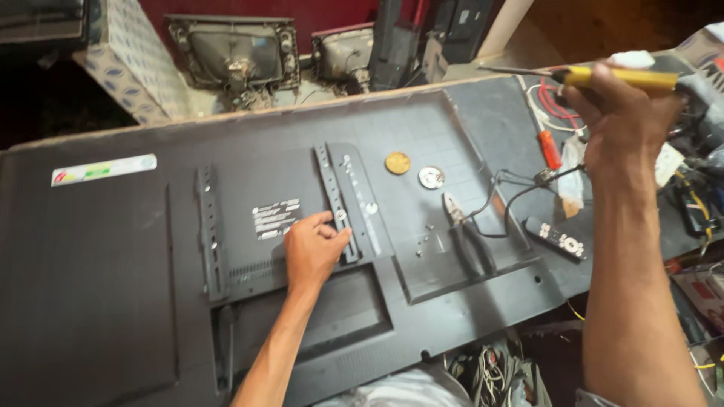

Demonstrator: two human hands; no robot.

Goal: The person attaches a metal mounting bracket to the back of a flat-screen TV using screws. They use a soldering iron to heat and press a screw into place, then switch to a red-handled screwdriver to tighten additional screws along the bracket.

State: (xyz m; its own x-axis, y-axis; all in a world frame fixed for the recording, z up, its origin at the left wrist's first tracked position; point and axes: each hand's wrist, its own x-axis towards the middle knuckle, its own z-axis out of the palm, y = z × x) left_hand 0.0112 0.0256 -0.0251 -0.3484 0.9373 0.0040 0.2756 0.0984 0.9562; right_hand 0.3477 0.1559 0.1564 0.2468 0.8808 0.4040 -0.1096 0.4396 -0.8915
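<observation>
The large black flat television lay face down on the table. The left hand rested fingers-bent, holding nothing, on its black metal mounting bracket. Well right of the bracket, the raised right hand kept a closed grip on a yellow-handled screwdriver.

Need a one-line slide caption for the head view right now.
Left hand presses a mounting bracket on a face-down television's back panel; right hand holds a yellow-handled screwdriver raised.
</observation>
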